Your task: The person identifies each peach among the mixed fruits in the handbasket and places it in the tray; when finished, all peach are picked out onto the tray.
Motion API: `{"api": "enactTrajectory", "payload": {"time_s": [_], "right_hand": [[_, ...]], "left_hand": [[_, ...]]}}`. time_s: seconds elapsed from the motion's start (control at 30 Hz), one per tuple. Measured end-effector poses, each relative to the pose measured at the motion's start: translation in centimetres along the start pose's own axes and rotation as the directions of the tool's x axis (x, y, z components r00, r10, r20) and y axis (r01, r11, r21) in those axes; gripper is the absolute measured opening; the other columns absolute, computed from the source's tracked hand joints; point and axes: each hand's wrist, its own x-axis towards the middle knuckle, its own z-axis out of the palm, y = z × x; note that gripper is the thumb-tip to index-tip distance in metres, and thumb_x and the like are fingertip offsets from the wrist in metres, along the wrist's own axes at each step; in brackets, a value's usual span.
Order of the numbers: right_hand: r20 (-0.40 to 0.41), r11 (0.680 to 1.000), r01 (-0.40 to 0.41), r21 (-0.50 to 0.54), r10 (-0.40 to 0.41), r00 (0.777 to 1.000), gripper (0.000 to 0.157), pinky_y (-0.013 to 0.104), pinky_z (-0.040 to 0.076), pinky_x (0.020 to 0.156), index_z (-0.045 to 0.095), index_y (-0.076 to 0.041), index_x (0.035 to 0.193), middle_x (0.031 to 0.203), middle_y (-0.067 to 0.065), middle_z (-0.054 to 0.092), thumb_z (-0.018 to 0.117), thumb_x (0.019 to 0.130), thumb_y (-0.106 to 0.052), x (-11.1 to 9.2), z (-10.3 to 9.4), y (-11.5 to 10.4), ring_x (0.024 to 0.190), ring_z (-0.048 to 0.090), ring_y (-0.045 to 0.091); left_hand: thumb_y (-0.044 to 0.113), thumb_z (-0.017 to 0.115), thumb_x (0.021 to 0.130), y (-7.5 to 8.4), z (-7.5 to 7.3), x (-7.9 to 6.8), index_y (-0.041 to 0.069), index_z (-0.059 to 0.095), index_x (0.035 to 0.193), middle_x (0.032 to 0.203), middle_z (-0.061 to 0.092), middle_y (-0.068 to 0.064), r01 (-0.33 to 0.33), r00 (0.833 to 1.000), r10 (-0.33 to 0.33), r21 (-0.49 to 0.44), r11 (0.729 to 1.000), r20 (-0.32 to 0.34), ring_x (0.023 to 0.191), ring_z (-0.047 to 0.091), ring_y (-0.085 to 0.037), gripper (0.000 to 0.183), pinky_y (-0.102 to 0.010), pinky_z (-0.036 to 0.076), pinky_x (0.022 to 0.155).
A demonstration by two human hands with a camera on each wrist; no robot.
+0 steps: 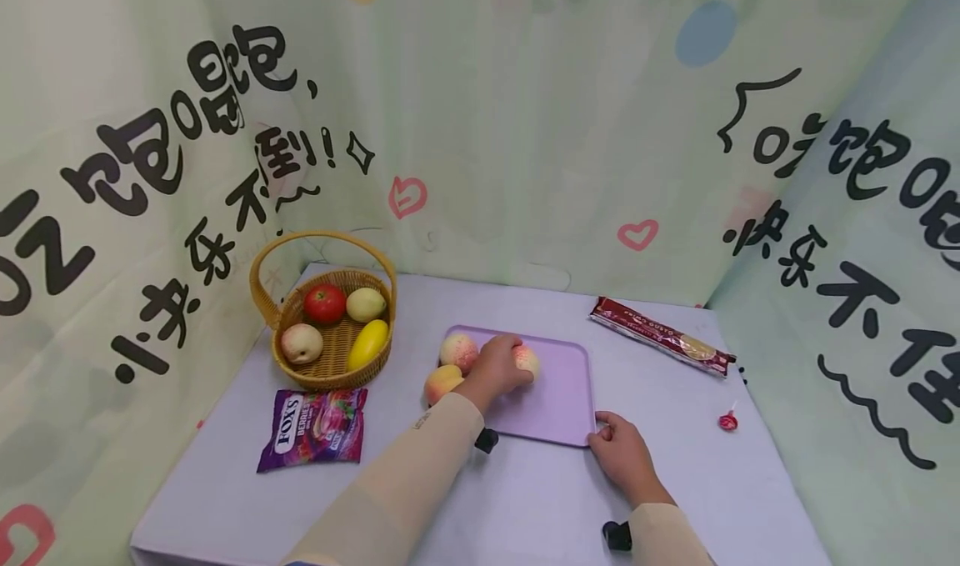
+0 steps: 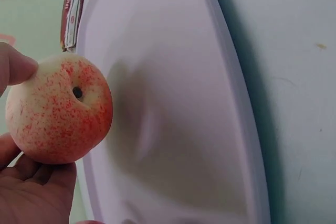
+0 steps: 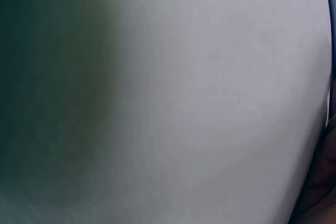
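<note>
Speckled peach (image 1: 528,361) sits in your left hand (image 1: 498,373), its fingers grasping the round sides, so no long axis matters; it is over the lilac tray (image 1: 558,395), contact unclear. Your right hand (image 1: 624,459), farther off, pinches the tray's near right corner. A pink peach (image 1: 457,352) and a yellow peach (image 1: 442,383) likely limit room leftward.

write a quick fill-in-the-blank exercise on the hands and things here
The left hand holds a speckled ____.
The right hand grips a corner of the lilac ____.
The purple bag lies just in front of the wicker ____.
The long dark red packet lies to the ____ of the purple bag.

Missing words: peach; tray; basket; right.
</note>
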Motion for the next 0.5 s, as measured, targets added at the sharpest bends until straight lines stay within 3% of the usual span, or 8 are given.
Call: {"api": "enactTrajectory", "payload": {"time_s": [0.27, 0.5], "right_hand": [[0.006, 1.000, -0.001, -0.001, 0.001, 1.000, 0.049, 0.031, 0.040, 0.065, 0.057, 0.003, 0.139, 0.082, 0.005, 0.056, 0.063, 0.095, -0.018, -0.20, -0.03, -0.18, 0.074, 0.050, 0.019], [0.003, 1.000, -0.001, -0.001, 0.001, 1.000, 0.050, 0.032, 0.040, 0.065, 0.057, 0.003, 0.139, 0.082, 0.005, 0.055, 0.063, 0.094, -0.019, -0.12, -0.11, -0.11, 0.074, 0.050, 0.019]], "left_hand": [[0.022, 0.084, 0.080, -0.47, 0.18, 0.30, 0.013, 0.061, 0.140, 0.131, 0.062, -0.006, -0.008, 1.000, 0.008, 0.038, 0.999, 0.005, 0.110, 0.056, -0.020, 0.066, -0.038, 0.052, 0.101], [0.021, 0.084, 0.079, -0.61, 0.19, 0.40, 0.013, 0.060, 0.141, 0.132, 0.062, -0.005, 0.001, 1.000, -0.001, 0.012, 1.000, 0.001, 0.110, 0.056, -0.021, 0.066, -0.039, 0.052, 0.102]]}}
